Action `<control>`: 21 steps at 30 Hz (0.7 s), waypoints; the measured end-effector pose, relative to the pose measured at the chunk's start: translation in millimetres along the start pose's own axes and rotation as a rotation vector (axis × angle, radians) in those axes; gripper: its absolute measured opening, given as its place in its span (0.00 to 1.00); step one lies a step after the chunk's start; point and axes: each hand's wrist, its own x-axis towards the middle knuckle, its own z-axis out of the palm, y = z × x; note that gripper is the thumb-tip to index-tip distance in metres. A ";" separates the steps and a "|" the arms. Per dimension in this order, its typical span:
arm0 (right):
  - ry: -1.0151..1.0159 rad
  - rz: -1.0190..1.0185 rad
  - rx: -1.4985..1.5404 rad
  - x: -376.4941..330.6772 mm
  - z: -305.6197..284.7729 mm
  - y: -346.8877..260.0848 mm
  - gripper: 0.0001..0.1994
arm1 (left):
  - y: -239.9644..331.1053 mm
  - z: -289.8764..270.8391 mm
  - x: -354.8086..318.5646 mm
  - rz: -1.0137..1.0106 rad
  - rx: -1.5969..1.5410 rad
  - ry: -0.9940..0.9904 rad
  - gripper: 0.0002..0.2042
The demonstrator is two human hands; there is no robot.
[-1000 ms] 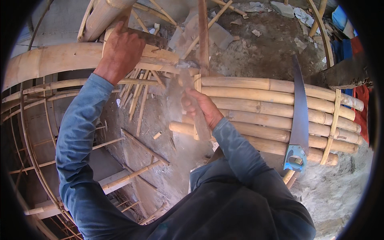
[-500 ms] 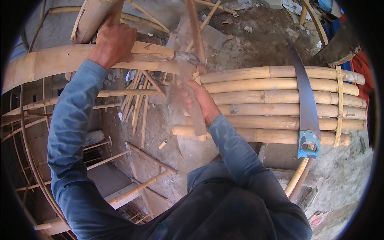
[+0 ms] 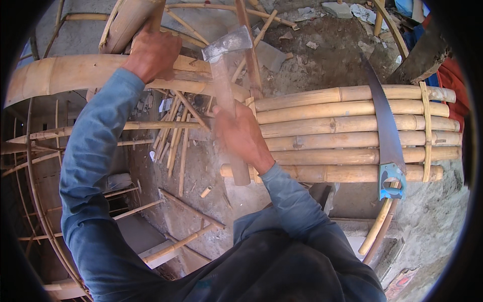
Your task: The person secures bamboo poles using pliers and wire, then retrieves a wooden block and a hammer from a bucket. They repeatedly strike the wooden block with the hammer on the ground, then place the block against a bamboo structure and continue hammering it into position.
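Note:
My right hand is wrapped round the wooden handle of a hatchet, whose grey metal head is up beyond the hand. The handle is slightly smeared by motion. At the upper left my left hand is closed in a fist against a thick bamboo beam, where a stout bamboo post meets it. What its fingers grip is hidden from this side. The beam's cut end lies behind the hatchet handle, with a split, rough-edged part beside my left hand.
Several bamboo poles lie side by side at the right, tied by a strip. A handsaw with a blue handle rests across them. Thin bamboo sticks and a bamboo frame are below. Rubble lies at the back.
The hatchet head has moved up and left, off the beam's end, where it was blurred. My right hand has turned with the handle. My left hand stays closed at the beam.

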 end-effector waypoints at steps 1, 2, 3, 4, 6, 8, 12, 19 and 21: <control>0.053 -0.076 0.068 -4.2 -2.2 -1.9 0.17 | 0.3 -0.4 -2.1 0.001 0.009 0.004 0.29; 0.105 -0.151 0.136 -10.3 -3.6 -5.6 0.16 | 0.7 0.5 -3.9 0.001 0.018 0.006 0.29; 0.159 -0.230 0.204 -14.6 -3.7 -12.8 0.16 | -0.2 0.9 -3.8 0.003 0.008 0.021 0.29; 0.288 -0.335 0.291 -15.7 -1.9 -17.5 0.17 | -2.1 2.2 -3.1 0.004 -0.003 0.034 0.29; 0.548 -0.550 0.462 -14.2 3.9 -25.2 0.18 | -3.2 1.5 0.1 0.005 -0.014 0.043 0.30; 0.430 -0.438 0.354 -9.1 12.8 -19.2 0.18 | -2.0 -4.0 7.2 0.004 -0.016 0.037 0.30; 0.067 -0.140 0.038 -12.6 2.4 2.5 0.16 | -1.4 -3.2 2.2 -0.010 -0.036 -0.001 0.29; 0.612 -0.592 0.662 -9.9 18.5 -15.7 0.17 | -4.6 -5.2 3.0 0.015 -0.055 0.040 0.27; 0.179 -0.213 0.328 -3.9 16.3 1.5 0.15 | -3.6 -4.4 4.7 0.022 -0.080 0.073 0.27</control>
